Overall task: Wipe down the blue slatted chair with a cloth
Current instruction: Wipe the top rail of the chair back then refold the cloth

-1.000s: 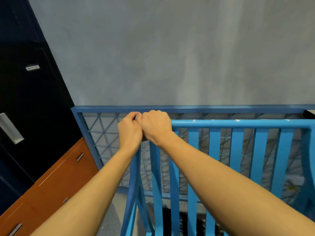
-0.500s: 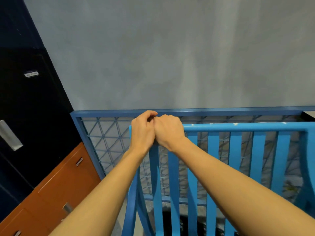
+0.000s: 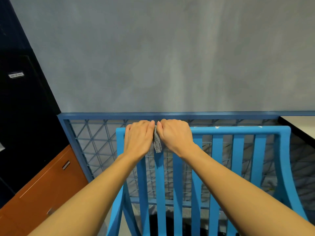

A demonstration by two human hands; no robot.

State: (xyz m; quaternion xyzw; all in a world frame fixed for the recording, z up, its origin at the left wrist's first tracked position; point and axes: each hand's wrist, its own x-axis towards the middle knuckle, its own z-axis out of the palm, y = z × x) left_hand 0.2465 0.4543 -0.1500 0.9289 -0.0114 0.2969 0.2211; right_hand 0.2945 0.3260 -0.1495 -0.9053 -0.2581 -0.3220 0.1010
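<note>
The blue slatted chair [image 3: 238,131] stands in front of me, its backrest top rail running across the middle of the view. My left hand [image 3: 138,138] and my right hand [image 3: 175,137] sit side by side on the left part of that rail, fingers curled over it. A small grey cloth [image 3: 157,143] hangs down between the two hands, and both grip it against the rail. Most of the cloth is hidden under the hands.
Behind the chair runs a blue metal frame with wire mesh [image 3: 95,138] against a grey wall [image 3: 170,57]. An orange drawer cabinet [image 3: 49,186] and a dark panel [image 3: 22,99] are at the left. A white tabletop corner [image 3: 301,123] shows at the right.
Both hands have slid rightward along the top rail from its left corner. They have parted slightly, and the grey cloth now shows between them.
</note>
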